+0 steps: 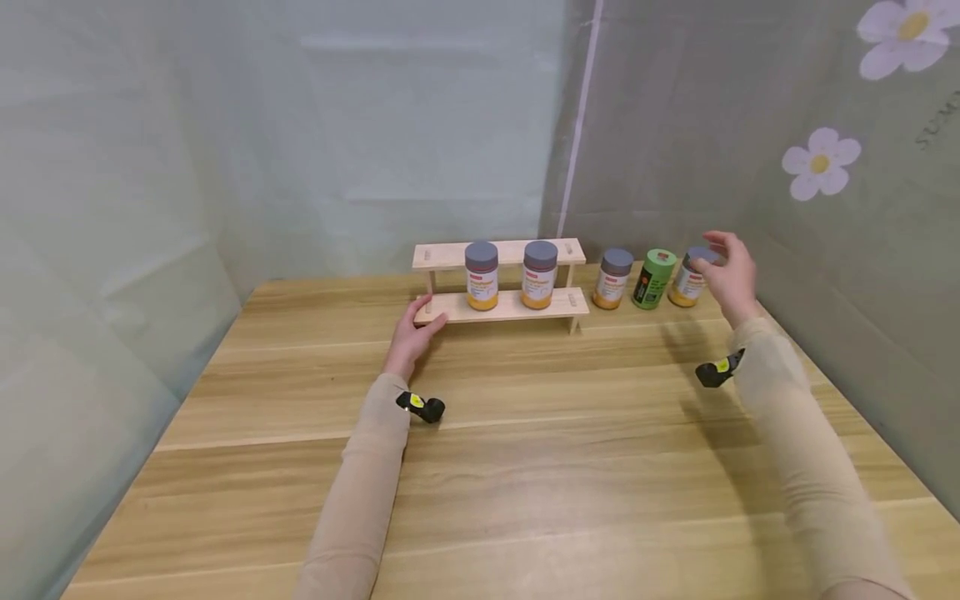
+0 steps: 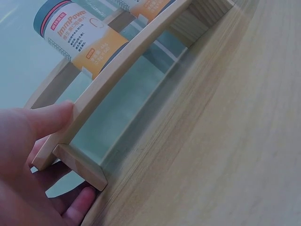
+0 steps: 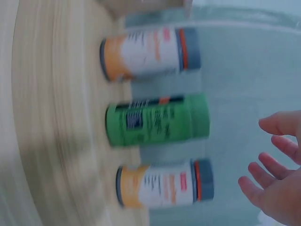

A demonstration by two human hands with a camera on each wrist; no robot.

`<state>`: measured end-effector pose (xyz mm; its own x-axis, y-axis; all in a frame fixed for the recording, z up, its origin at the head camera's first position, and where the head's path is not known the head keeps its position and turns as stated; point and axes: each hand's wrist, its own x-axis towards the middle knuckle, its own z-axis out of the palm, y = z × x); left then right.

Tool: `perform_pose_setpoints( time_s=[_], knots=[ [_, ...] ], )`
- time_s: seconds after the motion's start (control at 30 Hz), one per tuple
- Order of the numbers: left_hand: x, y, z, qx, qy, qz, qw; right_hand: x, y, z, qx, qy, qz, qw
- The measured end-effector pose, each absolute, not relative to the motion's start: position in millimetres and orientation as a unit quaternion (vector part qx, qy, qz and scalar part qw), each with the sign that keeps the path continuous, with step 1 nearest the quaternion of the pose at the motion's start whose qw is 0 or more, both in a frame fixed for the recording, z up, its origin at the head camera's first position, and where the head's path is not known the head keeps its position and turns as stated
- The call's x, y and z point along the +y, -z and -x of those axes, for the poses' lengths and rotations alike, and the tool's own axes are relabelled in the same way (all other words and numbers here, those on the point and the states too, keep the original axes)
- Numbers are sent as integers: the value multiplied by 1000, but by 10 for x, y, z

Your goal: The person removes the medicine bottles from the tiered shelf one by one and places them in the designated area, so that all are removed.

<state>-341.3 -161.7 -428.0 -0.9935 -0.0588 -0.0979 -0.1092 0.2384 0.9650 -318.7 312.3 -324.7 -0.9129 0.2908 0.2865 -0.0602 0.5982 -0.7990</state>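
Observation:
A small two-tier wooden rack (image 1: 504,310) stands at the back of the table. Two supplement jars with grey-blue lids, the left jar (image 1: 482,277) and its neighbour (image 1: 538,275), sit on its lower board. My left hand (image 1: 412,337) grips the left end of that board; the left wrist view shows the thumb on the board and fingers around the end leg (image 2: 82,167). To the right stand a like jar (image 1: 612,279), a green canister (image 1: 655,279) and another jar (image 1: 688,279). By that last jar is my right hand (image 1: 731,275), its spread fingers apart from it in the right wrist view.
The rack's raised back board (image 1: 498,253) runs behind the jars. A grey-green curtain (image 1: 450,125) hangs close behind the table, and a flower-printed curtain (image 1: 847,275) borders the right side. Bare wooden tabletop (image 1: 562,467) lies in front, between my forearms.

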Motion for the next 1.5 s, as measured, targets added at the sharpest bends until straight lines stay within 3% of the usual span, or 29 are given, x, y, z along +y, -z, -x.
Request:
perform_pose_setpoints(
  time_s=[0.33,0.67,1.5],
  knots=[
    [-1611,4289,3411,785,-616,60,33,2620,3456,3172,-881,-416,-52,218],
    [-1594,4253,3417,791,-609,55,23,2227,3628,3203,-872,-430,-93,214],
    [-1602,4249,3409,785,-616,63,25,1633,3733,3323,-831,-522,-150,123]
  ],
)
